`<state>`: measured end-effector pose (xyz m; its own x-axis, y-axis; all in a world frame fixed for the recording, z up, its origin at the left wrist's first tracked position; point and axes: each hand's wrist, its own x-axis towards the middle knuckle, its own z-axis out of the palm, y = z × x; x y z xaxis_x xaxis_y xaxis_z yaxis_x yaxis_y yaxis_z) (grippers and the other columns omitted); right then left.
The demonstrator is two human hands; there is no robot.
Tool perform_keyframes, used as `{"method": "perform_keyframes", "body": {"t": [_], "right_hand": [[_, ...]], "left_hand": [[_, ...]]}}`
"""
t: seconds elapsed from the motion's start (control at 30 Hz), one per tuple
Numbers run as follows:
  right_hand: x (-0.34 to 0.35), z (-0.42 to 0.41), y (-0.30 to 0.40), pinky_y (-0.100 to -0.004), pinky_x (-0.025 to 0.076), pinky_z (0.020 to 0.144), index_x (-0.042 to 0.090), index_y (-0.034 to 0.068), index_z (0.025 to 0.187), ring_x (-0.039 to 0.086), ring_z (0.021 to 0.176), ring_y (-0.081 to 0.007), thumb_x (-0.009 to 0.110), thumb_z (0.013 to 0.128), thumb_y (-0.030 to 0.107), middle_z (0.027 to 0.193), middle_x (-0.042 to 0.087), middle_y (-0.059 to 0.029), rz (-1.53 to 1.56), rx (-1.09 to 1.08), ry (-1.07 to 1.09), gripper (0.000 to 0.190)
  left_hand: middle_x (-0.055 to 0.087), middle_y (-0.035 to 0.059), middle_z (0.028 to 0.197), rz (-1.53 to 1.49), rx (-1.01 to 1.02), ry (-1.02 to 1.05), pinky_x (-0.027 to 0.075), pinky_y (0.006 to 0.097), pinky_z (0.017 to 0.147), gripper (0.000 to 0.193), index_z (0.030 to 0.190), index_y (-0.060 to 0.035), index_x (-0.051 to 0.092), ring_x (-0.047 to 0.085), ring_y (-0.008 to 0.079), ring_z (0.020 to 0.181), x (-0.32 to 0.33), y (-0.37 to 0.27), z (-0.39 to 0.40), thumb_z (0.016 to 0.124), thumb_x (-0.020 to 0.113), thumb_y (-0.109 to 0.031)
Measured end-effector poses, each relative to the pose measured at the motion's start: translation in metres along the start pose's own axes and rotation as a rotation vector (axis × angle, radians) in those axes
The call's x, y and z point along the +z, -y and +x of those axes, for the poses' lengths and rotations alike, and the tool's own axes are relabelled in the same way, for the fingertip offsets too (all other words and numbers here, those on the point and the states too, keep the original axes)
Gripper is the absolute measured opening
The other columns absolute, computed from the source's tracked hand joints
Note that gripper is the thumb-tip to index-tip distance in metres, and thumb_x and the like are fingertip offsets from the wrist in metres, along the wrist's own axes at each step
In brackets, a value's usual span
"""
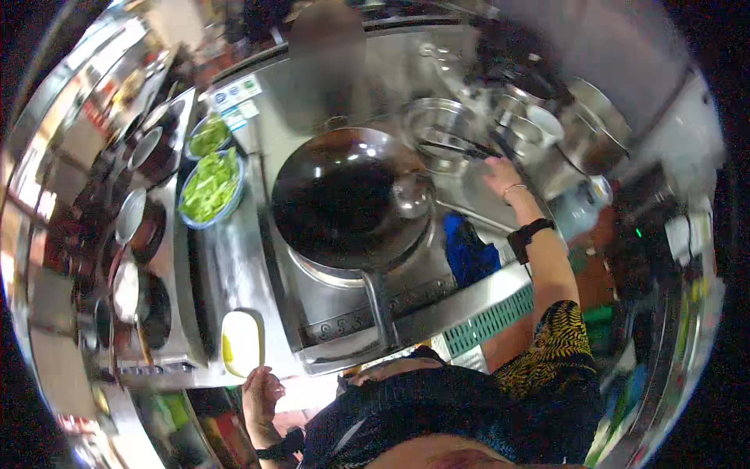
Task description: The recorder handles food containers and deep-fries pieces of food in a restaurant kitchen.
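Observation:
A large dark wok [337,199] sits on the stove in front of me, its handle pointing towards me. To its right, my right hand [503,176] is at the end of a dark, long-handled utensil [451,145], whose far end lies over a round metal pot [439,126]. Blur hides how the fingers close on it. My left hand [263,390] is at the near edge of a white oval dish [241,345] with something yellow in it; whether it grips the rim is unclear. Chopped green leaves [210,187] fill a blue-rimmed bowl [188,216] left of the wok.
A second bowl of greens [209,136] stands behind the first. Pans and ladles [130,216] line the far left stove. A blue cloth [469,249] lies right of the wok. Metal containers [597,123] stand at the upper right, with a gas cylinder [580,208] nearer.

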<state>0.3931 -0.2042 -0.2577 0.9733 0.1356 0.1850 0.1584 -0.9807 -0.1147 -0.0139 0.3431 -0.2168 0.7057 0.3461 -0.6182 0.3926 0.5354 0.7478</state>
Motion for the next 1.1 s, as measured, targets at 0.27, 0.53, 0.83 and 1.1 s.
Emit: {"method": "perform_keyframes", "body": {"t": [0.27,0.53,0.83,1.1], "right_hand": [[0.031,0.099,-0.028,-0.0427,0.036,0.092,0.033,0.012,0.127,0.042,0.113,-0.036,0.061,0.07,0.034,0.124,0.041,-0.0197,-0.113,0.384,0.317,0.067],[0.099,0.118,-0.072,-0.0438,0.043,0.073,0.055,0.001,0.1,0.055,0.089,-0.0373,0.057,0.072,0.045,0.091,0.059,-0.0233,-0.06,0.066,0.17,0.053],[-0.045,-0.069,0.178,-0.0246,0.034,0.045,0.054,0.007,0.088,0.04,0.049,-0.0073,0.058,0.078,0.031,0.063,0.047,0.0014,1.218,0.395,-0.01,0.026],[-0.197,-0.29,0.48,-0.0219,0.028,0.041,0.053,0.006,0.095,0.038,0.046,-0.0082,0.052,0.081,0.033,0.065,0.05,-0.0001,1.613,0.2,-0.032,0.031]], "left_hand": [[0.054,0.0061,0.07,-0.27,0.024,-0.225,0.048,0.0299,0.054,0.019,0.095,-0.0033,0.05,0.056,0.0183,0.059,0.058,0.087,-0.069,0.086,0.048,-0.019],[0.052,0.0067,0.073,-0.367,0.094,-0.284,0.05,0.0303,0.061,0.016,0.093,-0.002,0.051,0.055,0.0178,0.064,0.073,0.103,-0.065,0.083,0.051,-0.015],[0.055,0.0061,0.08,-0.265,0.161,-0.316,0.051,0.0282,0.062,0.024,0.099,0.0,0.053,0.057,0.0152,0.07,0.031,0.061,-0.071,0.085,0.05,-0.019],[0.036,-0.0078,0.06,-0.146,0.54,0.352,0.025,0.0174,0.041,0.023,0.079,-0.0125,0.047,0.032,0.0025,0.048,-0.037,-0.066,-0.134,0.088,0.048,-0.034]]}}
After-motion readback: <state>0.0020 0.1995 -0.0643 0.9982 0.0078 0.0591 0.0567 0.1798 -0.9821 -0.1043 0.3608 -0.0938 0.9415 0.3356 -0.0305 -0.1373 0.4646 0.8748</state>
